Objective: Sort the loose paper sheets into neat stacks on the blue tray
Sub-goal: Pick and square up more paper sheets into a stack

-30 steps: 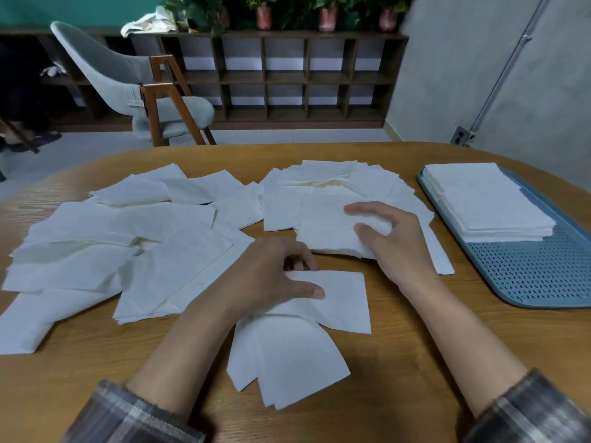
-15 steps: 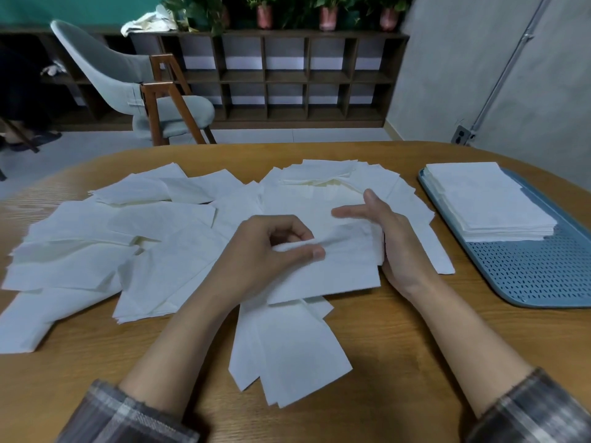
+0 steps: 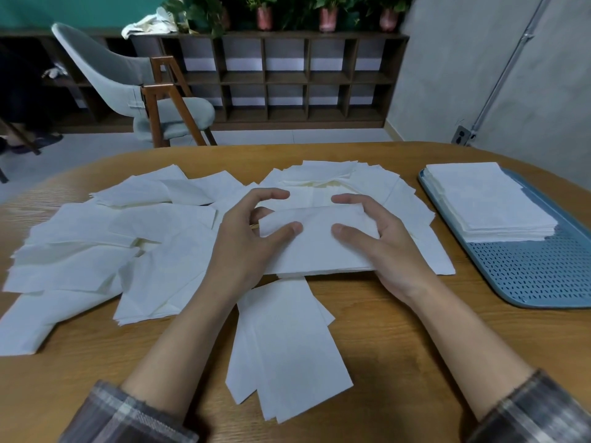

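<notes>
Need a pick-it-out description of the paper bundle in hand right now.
Start at the wooden table strewn with white sheets, blue tray on its right. Left of the tray, near the middle, the left hand and right hand face each other. The squared bundle gripped between them is the only paper held at both ends; the rest lies flat.

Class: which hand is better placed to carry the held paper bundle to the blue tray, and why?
Right. The right hand grips the white paper bundle nearest the blue perforated tray; the left hand would probably reach across.
</notes>
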### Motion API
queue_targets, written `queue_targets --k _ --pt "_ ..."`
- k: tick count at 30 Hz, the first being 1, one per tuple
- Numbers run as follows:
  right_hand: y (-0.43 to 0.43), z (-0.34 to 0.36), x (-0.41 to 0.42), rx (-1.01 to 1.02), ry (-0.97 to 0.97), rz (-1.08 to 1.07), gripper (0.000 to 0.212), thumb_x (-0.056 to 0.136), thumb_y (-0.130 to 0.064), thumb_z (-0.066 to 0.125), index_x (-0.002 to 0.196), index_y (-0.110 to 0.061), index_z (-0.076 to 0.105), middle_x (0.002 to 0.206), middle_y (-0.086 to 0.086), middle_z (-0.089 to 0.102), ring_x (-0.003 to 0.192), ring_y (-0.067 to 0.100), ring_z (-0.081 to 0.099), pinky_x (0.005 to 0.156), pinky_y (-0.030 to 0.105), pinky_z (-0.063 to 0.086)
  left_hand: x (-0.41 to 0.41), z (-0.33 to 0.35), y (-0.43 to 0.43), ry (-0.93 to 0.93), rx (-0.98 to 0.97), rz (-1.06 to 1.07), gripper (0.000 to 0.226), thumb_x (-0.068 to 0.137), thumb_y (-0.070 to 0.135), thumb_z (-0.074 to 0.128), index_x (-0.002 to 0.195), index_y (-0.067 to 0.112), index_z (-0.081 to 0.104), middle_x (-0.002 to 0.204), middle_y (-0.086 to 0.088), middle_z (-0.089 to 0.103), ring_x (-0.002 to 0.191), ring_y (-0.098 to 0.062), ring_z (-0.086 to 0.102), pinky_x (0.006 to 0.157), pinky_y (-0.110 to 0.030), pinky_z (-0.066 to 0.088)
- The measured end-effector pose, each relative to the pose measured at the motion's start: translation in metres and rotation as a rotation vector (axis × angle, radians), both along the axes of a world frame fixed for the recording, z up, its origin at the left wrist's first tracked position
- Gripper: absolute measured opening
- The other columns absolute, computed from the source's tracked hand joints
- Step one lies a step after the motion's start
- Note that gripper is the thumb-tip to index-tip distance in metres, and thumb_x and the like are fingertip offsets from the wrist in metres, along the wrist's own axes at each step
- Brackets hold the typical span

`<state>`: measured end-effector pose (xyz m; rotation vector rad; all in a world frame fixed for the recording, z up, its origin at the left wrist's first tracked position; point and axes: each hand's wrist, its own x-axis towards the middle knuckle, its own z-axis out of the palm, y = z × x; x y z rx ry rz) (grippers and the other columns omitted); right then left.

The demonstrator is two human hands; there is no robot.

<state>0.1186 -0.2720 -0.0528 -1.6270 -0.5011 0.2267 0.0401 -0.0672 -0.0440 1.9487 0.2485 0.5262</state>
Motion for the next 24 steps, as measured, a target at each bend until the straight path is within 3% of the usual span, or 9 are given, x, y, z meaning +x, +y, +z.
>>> queue_targets --k 4,7,10,13,16,18,21,24 --pt "0.003 0.002 -0.005 -0.039 -0.032 0.013 0.051 0.094 -0.024 0.079 0.134 -0.051 0.06 0.142 -0.024 0.058 0.134 0.008 0.054 0.117 0.047 0.045 -0.001 0.0 -0.004 -0.032 -0.025 -0.014 0.04 0.085 0.03 0.087 0.12 0.037 0.069 0.091 0.005 0.066 0.085 -0.002 0.057 0.066 -0.012 0.045" --pt "0.002 0.003 -0.005 -0.064 -0.048 0.017 0.059 0.095 -0.026 0.078 0.14 -0.054 0.053 0.148 -0.029 0.051 0.141 0.003 0.046 0.121 0.045 0.04 -0.001 0.001 -0.007 -0.043 -0.017 -0.022 0.04 0.086 0.027 0.087 0.121 0.035 0.069 0.086 0.01 0.063 0.077 0.005 0.055 0.064 -0.01 0.044" --pt "0.002 0.004 -0.006 -0.074 -0.059 0.01 0.06 0.097 -0.023 0.076 0.142 -0.054 0.05 0.148 -0.031 0.049 0.142 -0.001 0.043 0.122 0.043 0.039 -0.002 0.0 -0.01 -0.053 -0.024 -0.031 0.04 0.086 0.024 0.087 0.121 0.033 0.07 0.086 0.019 0.061 0.082 0.014 0.057 0.068 -0.007 0.045" --pt "0.003 0.004 -0.006 -0.084 -0.08 -0.013 0.061 0.099 -0.02 0.073 0.143 -0.054 0.049 0.147 -0.032 0.048 0.139 -0.001 0.046 0.119 0.042 0.044 -0.001 -0.003 -0.008 -0.075 -0.01 -0.02 0.041 0.086 0.028 0.086 0.122 0.036 0.067 0.093 0.018 0.065 0.089 0.007 0.06 0.069 -0.009 0.048" --pt "0.002 0.007 -0.004 0.111 0.026 0.018 0.065 0.096 -0.015 0.074 0.144 -0.052 0.05 0.148 -0.018 0.054 0.136 0.015 0.056 0.111 0.047 0.053 0.0 -0.001 -0.008 -0.027 -0.039 -0.016 0.052 0.087 0.044 0.081 0.134 0.041 0.057 0.114 0.028 0.057 0.102 0.01 0.059 0.072 -0.006 0.051" --pt "0.0 0.008 -0.002 0.262 0.133 0.042 0.068 0.094 -0.012 0.074 0.145 -0.049 0.05 0.15 -0.006 0.055 0.135 0.025 0.059 0.107 0.051 0.055 -0.001 0.003 -0.007 0.042 -0.141 -0.07 0.058 0.088 0.054 0.075 0.139 0.045 0.049 0.112 0.031 0.053 0.093 0.022 0.059 0.067 -0.005 0.052" --pt "0.001 0.003 0.002 0.121 0.018 -0.041 0.067 0.097 -0.018 0.075 0.142 -0.057 0.047 0.156 -0.017 0.043 0.144 0.022 0.048 0.115 0.055 0.047 -0.004 0.006 -0.006 0.063 -0.176 -0.13 0.056 0.088 0.047 0.078 0.135 0.049 0.048 0.114 0.023 0.062 0.089 0.02 0.062 0.061 -0.008 0.052" --pt "0.0 0.001 0.003 0.068 0.006 0.002 0.056 0.095 -0.026 0.078 0.138 -0.054 0.055 0.148 -0.024 0.05 0.143 0.017 0.047 0.118 0.055 0.044 -0.003 0.003 -0.006 0.037 0.011 -0.082 0.061 0.089 0.039 0.081 0.14 0.045 0.048 0.116 0.032 0.049 0.097 0.014 0.057 0.065 -0.005 0.049"
